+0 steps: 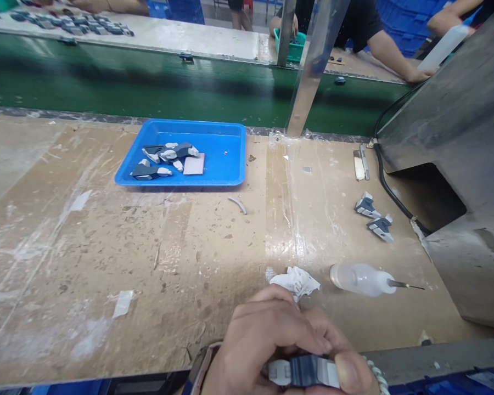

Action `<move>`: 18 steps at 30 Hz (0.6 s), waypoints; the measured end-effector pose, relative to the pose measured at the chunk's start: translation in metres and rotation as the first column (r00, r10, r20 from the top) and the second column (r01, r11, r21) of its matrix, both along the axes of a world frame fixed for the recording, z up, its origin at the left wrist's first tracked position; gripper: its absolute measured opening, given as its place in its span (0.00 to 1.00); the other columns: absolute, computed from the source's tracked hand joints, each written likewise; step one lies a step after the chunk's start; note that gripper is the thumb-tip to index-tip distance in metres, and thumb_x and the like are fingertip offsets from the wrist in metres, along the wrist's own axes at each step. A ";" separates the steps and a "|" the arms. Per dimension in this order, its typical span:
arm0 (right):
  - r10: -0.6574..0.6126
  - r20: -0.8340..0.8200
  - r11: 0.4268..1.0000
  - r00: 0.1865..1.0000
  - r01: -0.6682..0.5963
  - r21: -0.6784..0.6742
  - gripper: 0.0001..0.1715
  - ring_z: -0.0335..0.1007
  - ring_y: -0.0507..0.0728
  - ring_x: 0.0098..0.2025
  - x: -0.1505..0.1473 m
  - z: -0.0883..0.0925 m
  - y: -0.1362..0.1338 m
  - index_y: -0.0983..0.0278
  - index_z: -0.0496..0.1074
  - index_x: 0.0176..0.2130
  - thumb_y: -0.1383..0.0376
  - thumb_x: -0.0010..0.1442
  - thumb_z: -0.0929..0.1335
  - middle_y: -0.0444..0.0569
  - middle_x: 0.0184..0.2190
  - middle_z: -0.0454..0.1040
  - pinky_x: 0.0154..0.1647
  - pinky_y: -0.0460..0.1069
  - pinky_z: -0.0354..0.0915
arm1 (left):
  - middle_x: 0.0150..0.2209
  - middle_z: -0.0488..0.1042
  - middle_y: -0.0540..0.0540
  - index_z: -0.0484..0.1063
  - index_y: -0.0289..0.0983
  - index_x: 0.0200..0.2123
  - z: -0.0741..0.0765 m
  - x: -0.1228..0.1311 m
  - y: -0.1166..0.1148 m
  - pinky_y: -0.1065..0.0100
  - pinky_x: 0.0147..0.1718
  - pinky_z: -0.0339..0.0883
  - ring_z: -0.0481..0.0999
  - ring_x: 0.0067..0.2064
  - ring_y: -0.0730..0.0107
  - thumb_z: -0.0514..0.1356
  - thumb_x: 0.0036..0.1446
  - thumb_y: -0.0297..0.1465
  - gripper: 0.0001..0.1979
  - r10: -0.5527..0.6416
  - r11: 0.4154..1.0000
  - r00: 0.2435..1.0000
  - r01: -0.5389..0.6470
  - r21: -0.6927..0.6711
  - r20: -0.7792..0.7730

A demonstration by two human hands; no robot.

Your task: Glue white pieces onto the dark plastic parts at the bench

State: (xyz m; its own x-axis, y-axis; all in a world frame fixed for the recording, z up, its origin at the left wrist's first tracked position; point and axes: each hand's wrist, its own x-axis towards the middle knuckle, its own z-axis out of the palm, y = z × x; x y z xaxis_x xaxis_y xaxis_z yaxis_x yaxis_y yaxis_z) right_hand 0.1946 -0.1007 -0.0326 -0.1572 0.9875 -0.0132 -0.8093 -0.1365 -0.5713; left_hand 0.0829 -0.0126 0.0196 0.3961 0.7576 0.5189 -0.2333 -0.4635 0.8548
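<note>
Grey-and-white plastic part (307,372): held at the bottom edge of the view, pinched from both sides by the person's two hands.
Left hand (263,340): fingers (288,334) curled closed over the top and left end of the part.
Right hand (354,373): mostly out of view; thumb pressed on the right end of the part, fingers closed on it.
Crumpled tissue (296,281): on the counter (148,263), just beyond the left-hand fingers.
Squeeze bottle (362,278): lying on its side beyond the right-hand fingers, needle tip pointing right.
Two matching parts (374,216): farther out past the bottle, side by side, near a black cable.
Blue tray (226,148): well beyond the fingers to the left, holding several similar parts and a pale card.
Conveyor belt (148,82): green, behind the tray.
Co-worker's arm (395,55): resting across the belt, far side.
</note>
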 end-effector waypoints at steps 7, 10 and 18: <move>0.000 0.122 0.999 0.993 -0.006 0.050 0.23 0.67 0.67 0.56 0.005 0.000 0.001 0.59 0.74 0.48 0.46 0.62 0.71 0.54 0.47 0.74 0.60 0.64 0.60 | 0.33 0.83 0.48 0.72 0.40 0.39 -0.001 -0.004 0.002 0.67 0.44 0.76 0.83 0.33 0.68 0.72 0.58 0.43 0.16 -0.057 0.998 0.998 0.058 0.030 -0.030; -0.009 0.085 1.000 0.996 0.008 0.008 0.23 0.65 0.66 0.55 0.004 0.009 0.007 0.60 0.74 0.46 0.47 0.60 0.72 0.53 0.45 0.72 0.58 0.62 0.61 | 0.35 0.83 0.45 0.75 0.41 0.39 -0.004 -0.005 0.003 0.61 0.44 0.78 0.84 0.38 0.61 0.74 0.53 0.47 0.20 -0.063 0.994 0.995 0.069 0.084 -0.072; 0.011 0.230 0.998 0.973 0.003 -0.061 0.23 0.70 0.65 0.43 0.005 0.023 0.022 0.59 0.73 0.33 0.43 0.53 0.70 0.48 0.28 0.69 0.55 0.61 0.67 | 0.35 0.84 0.47 0.71 0.42 0.39 -0.004 -0.002 0.001 0.61 0.44 0.78 0.85 0.37 0.61 0.72 0.56 0.45 0.18 -0.039 0.997 0.999 0.041 0.063 -0.032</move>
